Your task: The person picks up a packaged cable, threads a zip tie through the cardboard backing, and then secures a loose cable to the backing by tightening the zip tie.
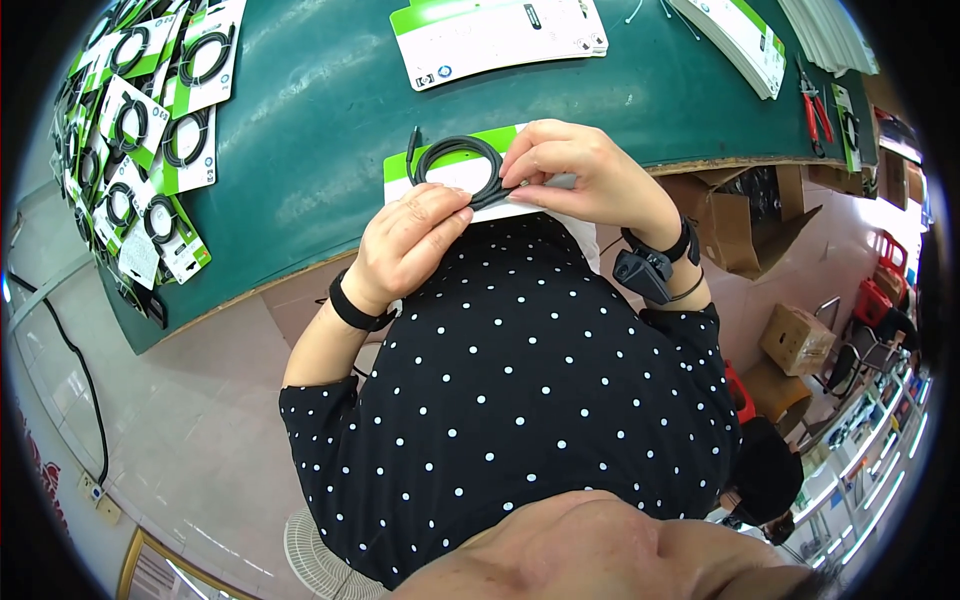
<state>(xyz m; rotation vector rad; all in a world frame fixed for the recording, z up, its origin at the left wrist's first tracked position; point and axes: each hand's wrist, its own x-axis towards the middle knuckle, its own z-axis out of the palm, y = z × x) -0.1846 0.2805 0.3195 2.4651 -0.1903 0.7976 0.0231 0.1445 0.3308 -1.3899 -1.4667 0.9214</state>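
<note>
A coiled black cable point(455, 150) lies on a white and green backing card point(397, 183) at the near edge of the green table. One plug of the cable points up at the coil's left. My left hand point(415, 235) is closed over the coil's lower side, fingertips pressing the cable against the card. At the coil's right side, my right hand point(570, 170) has its thumb and fingers pinched together on the cable near the card's right half. Whether a thin tie is also between those fingertips is too small to tell.
Carded black cables point(165, 130) are heaped on the table's left. Blank cards point(500, 40) lie at the far middle, with a card stack point(735, 45) to their right. White ties point(665, 12) and red-handled pliers point(815, 115) lie farther right. An opened carton point(745, 225) stands below the table's right edge.
</note>
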